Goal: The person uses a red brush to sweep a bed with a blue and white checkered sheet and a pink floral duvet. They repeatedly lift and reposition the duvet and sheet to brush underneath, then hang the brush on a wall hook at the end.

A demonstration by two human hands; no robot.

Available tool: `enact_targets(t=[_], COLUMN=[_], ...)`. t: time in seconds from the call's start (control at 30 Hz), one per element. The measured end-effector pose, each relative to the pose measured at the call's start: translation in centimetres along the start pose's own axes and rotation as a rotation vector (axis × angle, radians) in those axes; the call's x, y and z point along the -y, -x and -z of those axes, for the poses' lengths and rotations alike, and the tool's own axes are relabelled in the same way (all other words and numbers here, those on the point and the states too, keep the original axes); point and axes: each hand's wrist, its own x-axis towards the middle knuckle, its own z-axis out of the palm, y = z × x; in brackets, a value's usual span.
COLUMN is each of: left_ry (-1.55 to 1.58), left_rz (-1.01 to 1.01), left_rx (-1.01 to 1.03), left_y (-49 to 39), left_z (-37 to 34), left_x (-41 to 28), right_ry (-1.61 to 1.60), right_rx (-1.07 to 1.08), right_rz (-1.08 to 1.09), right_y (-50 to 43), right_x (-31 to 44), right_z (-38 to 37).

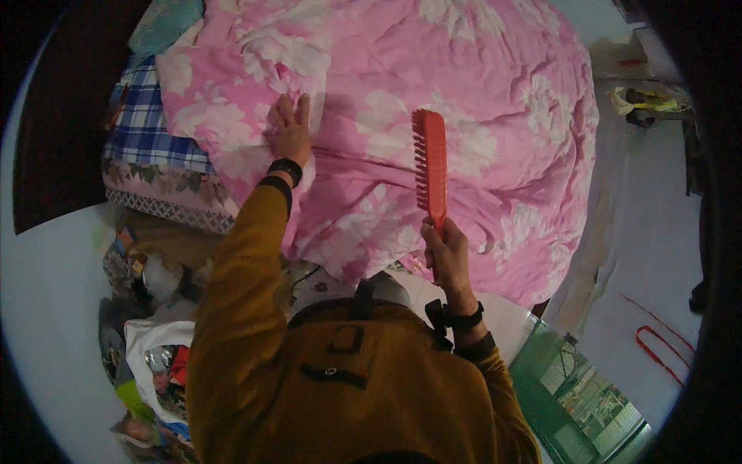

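A red long-handled bed brush (pixel 436 162) is gripped by its handle in my right hand (pixel 449 252), its bristles facing left over the bed. Beneath it spreads a rumpled pink quilt (pixel 371 156) with large pale flowers. My left hand (pixel 291 130) rests on the quilt's folded-back part at the left, palm down with fingers apart. That part has a deeper pink face, and its pale edge runs close beside the hand. I cannot tell whether the bristles touch the cloth.
Left of the quilt show a blue plaid sheet (pixel 145 127) and a floral, lace-edged bed cover (pixel 168 188). A white bag (pixel 136 342) of mixed items stands on the floor at my left. At lower right is a green-framed glass panel (pixel 556 383). A dark headboard (pixel 64 127) rises at far left.
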Motion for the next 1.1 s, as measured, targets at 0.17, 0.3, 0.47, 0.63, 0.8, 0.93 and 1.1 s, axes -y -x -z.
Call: enact_targets(t=[0.17,0.3,0.47,0.63,0.8,0.93,1.1], left_ry=[-0.101,0.095,0.089,0.046,-0.237,0.529,0.966], left_rz=[-0.131,-0.194,0.151,0.818,0.32,-0.173,-0.53], left_rx=[-0.01,-0.363,-0.563,-0.304,-0.075,-0.274,-0.188], left_y=[-0.9,-2.8,-2.0,0.5,-1.2,-3.1,-1.1], left_z=[-0.3,4.7,13.9,17.5,16.6,19.6,30.9], left_x=[4.0,12.5,25.9,32.5,26.4,13.3,-4.1], right_ry=[-0.001,0.012,0.037,0.002,0.053,0.031,-0.087], right_rx=[-0.009,0.028,0.031,0.02,-0.008,-0.033,-0.007], right_rz=[0.01,-0.003,0.066,0.107,0.132,0.155,0.176], right_y=[0.3,0.6,0.4,0.4,0.6,0.9,2.1], right_x=[0.0,1.0,2.1,2.1,1.8,2.2,5.0], right_z=[1.2,2.3,3.4,4.5,6.0,7.5,10.4])
